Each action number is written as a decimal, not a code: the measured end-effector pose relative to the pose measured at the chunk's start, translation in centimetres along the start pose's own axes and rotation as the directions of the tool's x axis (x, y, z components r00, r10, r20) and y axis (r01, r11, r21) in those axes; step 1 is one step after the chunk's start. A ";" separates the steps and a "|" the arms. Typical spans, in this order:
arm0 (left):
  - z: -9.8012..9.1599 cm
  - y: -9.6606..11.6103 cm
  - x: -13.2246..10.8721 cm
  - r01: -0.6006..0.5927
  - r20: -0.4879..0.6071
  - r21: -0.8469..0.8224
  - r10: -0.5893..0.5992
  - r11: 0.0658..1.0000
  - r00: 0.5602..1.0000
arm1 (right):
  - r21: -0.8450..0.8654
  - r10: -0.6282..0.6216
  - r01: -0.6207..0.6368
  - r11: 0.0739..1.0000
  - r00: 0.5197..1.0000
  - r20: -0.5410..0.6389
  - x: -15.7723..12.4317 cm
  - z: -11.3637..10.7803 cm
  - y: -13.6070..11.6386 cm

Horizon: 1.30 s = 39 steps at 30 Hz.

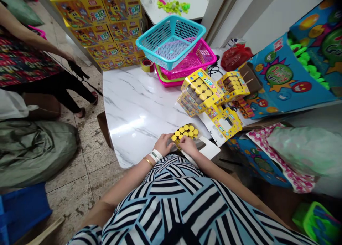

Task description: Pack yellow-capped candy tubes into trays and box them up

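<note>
A small yellow display box (175,142) lies open at the table's front edge, close to my body. Several yellow-capped small tubes (185,133) stand in rows inside it, caps up. My left hand (163,145) grips the box's left side, with its fingertips at the near-left corner. At the box's near side, the fingers of my right hand (188,146) are pinched together; what lies between them is too small to make out. A white cardboard flap (208,150) spreads to the right of the box, partly under my right wrist.
Filled yellow boxes (199,91) and a flattened carton (226,125) lie to the right. Behind them are a blue basket (171,61) on a pink basket (207,56) and a tape roll (146,65). Stacked cartons (107,27) rise at the back left; a person (34,59) stands left.
</note>
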<state>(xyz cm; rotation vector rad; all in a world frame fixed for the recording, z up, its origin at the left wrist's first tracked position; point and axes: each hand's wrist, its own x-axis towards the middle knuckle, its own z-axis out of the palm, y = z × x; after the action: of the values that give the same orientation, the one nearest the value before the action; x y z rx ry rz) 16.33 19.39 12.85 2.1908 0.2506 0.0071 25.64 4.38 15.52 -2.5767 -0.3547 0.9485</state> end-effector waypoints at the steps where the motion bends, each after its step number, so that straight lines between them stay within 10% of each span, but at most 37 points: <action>1: 0.0 0.1 -0.1 -0.004 -0.014 0.008 0.004 1.000 1.000 | -0.007 0.009 -0.009 1.000 1.000 0.013 0.0 -0.2 0.1; 11: 0.3 0.7 -0.5 -0.052 -0.057 0.046 0.055 0.998 0.997 | -0.050 0.118 -0.113 0.992 0.986 0.114 0.1 -1.6 0.0; 27: 0.9 0.8 -0.7 -0.047 -0.120 0.004 0.047 0.999 0.992 | 0.247 0.061 -0.028 0.969 0.990 -0.128 0.7 -1.3 1.0; 39: 0.1 1.6 -0.3 -0.102 -0.060 0.050 0.105 0.994 0.993 | 0.817 0.169 -0.029 0.576 0.982 -0.084 1.2 -2.8 0.9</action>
<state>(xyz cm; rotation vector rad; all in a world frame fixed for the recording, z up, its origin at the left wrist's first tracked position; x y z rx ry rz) 16.32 18.35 14.06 2.2502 0.1740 0.1291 28.51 3.33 16.45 -1.7748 0.2530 0.6936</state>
